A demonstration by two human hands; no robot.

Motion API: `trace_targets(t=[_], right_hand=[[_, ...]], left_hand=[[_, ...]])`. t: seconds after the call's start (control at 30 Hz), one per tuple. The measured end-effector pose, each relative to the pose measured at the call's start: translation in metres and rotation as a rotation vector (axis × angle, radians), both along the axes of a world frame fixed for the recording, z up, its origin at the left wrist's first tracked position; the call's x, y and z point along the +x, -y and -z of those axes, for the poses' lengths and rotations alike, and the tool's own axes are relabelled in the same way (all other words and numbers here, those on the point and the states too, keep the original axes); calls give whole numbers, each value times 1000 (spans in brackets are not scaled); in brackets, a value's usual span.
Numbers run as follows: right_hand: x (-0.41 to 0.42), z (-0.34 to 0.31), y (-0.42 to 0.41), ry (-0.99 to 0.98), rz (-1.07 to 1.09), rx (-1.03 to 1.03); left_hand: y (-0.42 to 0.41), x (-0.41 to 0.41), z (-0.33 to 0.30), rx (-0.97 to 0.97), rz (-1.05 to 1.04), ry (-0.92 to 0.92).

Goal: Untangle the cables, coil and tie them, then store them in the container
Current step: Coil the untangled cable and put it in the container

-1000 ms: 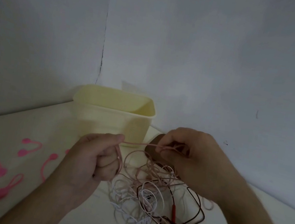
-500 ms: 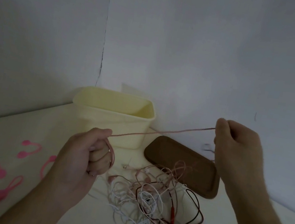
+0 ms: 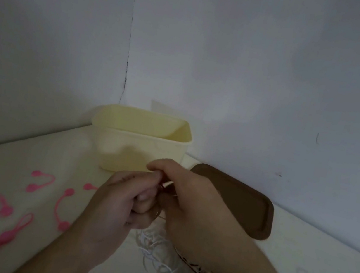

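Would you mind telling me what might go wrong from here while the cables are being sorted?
1. Both hands, left hand and right hand, pinch thin strands close together above the tangled cables; pulling may tighten knots rather than free them.
2. The pile lies under the right forearm, so a sweep could drag it off.
3. The pink ties lie loose on the left; an elbow could scatter them.

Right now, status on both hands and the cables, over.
Left hand and right hand together, both pinching thin pinkish cable. Tangled cable pile below. Open pale yellow plastic container behind, unobstructed.
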State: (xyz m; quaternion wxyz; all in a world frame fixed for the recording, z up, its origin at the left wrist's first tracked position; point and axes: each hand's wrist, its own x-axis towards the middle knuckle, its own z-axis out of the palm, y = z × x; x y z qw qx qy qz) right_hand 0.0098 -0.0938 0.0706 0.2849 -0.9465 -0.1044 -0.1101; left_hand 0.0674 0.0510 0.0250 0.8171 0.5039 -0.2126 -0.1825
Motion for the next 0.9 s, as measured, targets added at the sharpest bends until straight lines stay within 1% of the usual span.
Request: trace_targets(t=[0.03,0.1,0.17,0.23,0.3,0.4,0.47,0.53,0.6,0.7,0.73,0.77,0.9], right_hand=[[3,1,4,7,30,6],[4,2,14,33,84,106],[3,1,23,116,106,186],[3,3,23,176,106,180],[3,8,13,172,117,99],[4,19,2,83,135,-28],[6,25,0,40,131,-53],[5,28,-2,37,116,-52],[3,26,-5,4,87,9],[-2,20,-11,-39,82,260],[-2,20,-12,-24,99,305],[-1,22,-14,0,117,312],[0,31,-20,76,189,215]], left_hand=[[-1,0,-1,-18,24,-2],[-2,1,-2,-73,74,-25],[-3,3,-3,-141,137,-64],[-3,4,-3,-225,217,-108],[-3,3,-5,-309,239,-132],[-1,-1,-8,-346,102,-120],[1,-2,-9,-363,5,-114],[3,1,-9,-391,-47,-123],[5,2,-10,-382,-92,-99],[8,-1,-12,-340,-144,-34],[10,-2,-11,-343,-146,-26],[11,-4,-11,-349,-147,-26],[11,-7,-11,-371,-162,-67]])
